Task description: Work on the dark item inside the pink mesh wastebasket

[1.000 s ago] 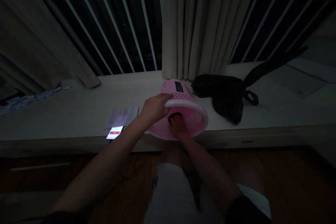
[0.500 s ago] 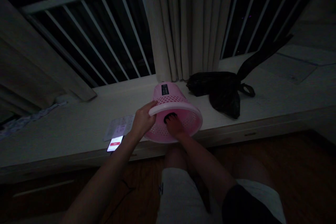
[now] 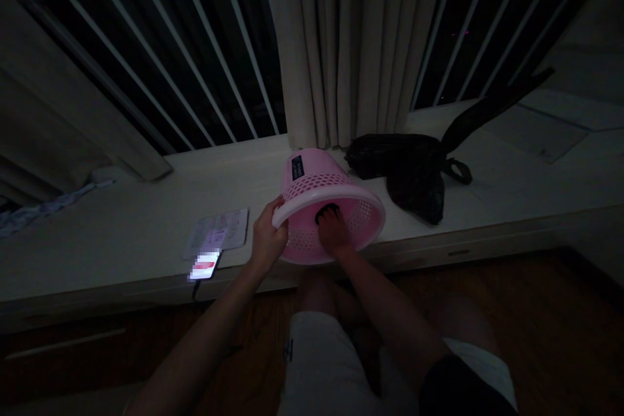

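Observation:
A pink perforated plastic basket (image 3: 312, 183) lies tipped on its side on the white ledge, its mouth toward me and a dark label on its side. My left hand (image 3: 270, 232) is closed around the left part of its rim. My right hand (image 3: 334, 233) reaches inside through the mouth, fingers closed on a small black bunched thing (image 3: 325, 213) against the inner wall. Whether that is cloth or plastic is too dark to tell.
A knotted black plastic bag (image 3: 414, 172) sits on the ledge (image 3: 497, 192) to the right of the basket. On the left lie a lit phone (image 3: 205, 265) with a cable and a sheet of paper (image 3: 229, 229). Curtains (image 3: 361, 45) and a barred window stand behind.
The basket has turned slightly, its mouth shifting to the right. My right hand and the black thing have moved a little to the right inside it. The left hand keeps the rim.

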Demonstrator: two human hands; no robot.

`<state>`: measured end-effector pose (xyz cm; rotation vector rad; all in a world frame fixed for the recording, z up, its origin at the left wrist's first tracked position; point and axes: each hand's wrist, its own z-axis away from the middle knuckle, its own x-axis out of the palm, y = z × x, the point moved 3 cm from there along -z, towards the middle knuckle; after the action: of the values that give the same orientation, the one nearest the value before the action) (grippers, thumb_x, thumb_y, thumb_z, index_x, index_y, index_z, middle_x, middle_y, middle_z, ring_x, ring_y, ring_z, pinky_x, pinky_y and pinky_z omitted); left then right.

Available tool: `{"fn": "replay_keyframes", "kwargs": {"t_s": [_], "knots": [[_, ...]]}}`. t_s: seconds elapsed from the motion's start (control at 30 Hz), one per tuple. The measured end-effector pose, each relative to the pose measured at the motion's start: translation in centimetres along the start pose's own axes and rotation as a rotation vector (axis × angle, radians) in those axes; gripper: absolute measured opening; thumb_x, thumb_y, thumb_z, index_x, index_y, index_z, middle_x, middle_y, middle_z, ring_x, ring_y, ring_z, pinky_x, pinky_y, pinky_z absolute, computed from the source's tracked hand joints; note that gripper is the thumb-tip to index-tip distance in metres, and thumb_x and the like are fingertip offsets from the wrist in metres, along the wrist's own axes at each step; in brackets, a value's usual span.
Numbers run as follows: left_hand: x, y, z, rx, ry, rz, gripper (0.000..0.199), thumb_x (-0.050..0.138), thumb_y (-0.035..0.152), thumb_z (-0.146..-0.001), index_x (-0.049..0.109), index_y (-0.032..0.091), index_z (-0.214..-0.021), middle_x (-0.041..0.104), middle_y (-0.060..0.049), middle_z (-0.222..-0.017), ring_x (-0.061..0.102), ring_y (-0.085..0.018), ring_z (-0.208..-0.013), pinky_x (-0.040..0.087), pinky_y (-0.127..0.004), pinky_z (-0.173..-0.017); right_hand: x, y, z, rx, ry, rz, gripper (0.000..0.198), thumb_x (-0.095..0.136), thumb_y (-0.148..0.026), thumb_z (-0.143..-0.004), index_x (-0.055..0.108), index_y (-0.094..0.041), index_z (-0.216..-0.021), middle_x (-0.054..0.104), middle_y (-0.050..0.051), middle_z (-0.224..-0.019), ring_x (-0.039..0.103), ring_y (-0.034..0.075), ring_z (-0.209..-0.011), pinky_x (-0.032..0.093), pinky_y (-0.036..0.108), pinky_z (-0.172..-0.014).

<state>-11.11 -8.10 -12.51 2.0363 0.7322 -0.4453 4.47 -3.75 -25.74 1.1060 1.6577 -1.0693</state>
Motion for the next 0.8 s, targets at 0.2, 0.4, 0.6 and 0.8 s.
{"fn": "replay_keyframes", "kwargs": {"t_s": [0.2, 0.4, 0.6, 0.8], "knots": [[0.3, 0.0, 0.1, -0.009, -0.006, 0.017, 0.04, 0.051, 0.024, -0.08, 0.058, 0.017, -0.119, 0.068, -0.011, -0.119, 0.064, -0.025, -0.107, 0.05, -0.041, -0.092, -0.2, -0.3, 0.6, -0.031, -0.004, -0.02, 0.035, 0.043, -0.021, -0.089, 0.062, -0.011, -0.117, 0.057, 0.016, -0.127, 0.042, 0.028, -0.126, 0.016, 0.046, -0.114], [0.4, -0.3, 0.3, -0.024, 0.027, 0.041, 0.042, 0.052, 0.021, -0.078, 0.059, 0.017, -0.119, 0.067, -0.012, -0.12, 0.064, -0.025, -0.107, 0.05, -0.043, -0.092, -0.2, -0.3, 0.8, -0.047, 0.001, -0.042, 0.035, 0.044, -0.022, -0.09, 0.061, -0.011, -0.117, 0.055, 0.017, -0.128, 0.041, 0.028, -0.127, 0.018, 0.046, -0.113], [0.2, 0.2, 0.2, -0.022, -0.002, 0.016, 0.045, 0.05, 0.027, -0.077, 0.06, 0.016, -0.12, 0.067, -0.012, -0.119, 0.064, -0.027, -0.105, 0.051, -0.042, -0.091, -0.6, -0.5, 0.7, -0.01, -0.014, -0.055, 0.033, 0.046, -0.024, -0.09, 0.062, -0.01, -0.115, 0.056, 0.017, -0.125, 0.04, 0.028, -0.126, 0.016, 0.046, -0.115], [-0.3, 0.6, 0.0, -0.197, 0.013, -0.214, 0.045, 0.053, 0.042, -0.077, 0.061, 0.04, -0.122, 0.069, 0.002, -0.114, 0.067, -0.034, -0.098, 0.052, -0.052, -0.088, -0.4, -0.5, 0.4, -0.054, 0.04, -0.059, 0.028, 0.045, -0.029, -0.093, 0.064, -0.014, -0.108, 0.057, 0.013, -0.121, 0.042, 0.025, -0.121, 0.022, 0.046, -0.111]]}}
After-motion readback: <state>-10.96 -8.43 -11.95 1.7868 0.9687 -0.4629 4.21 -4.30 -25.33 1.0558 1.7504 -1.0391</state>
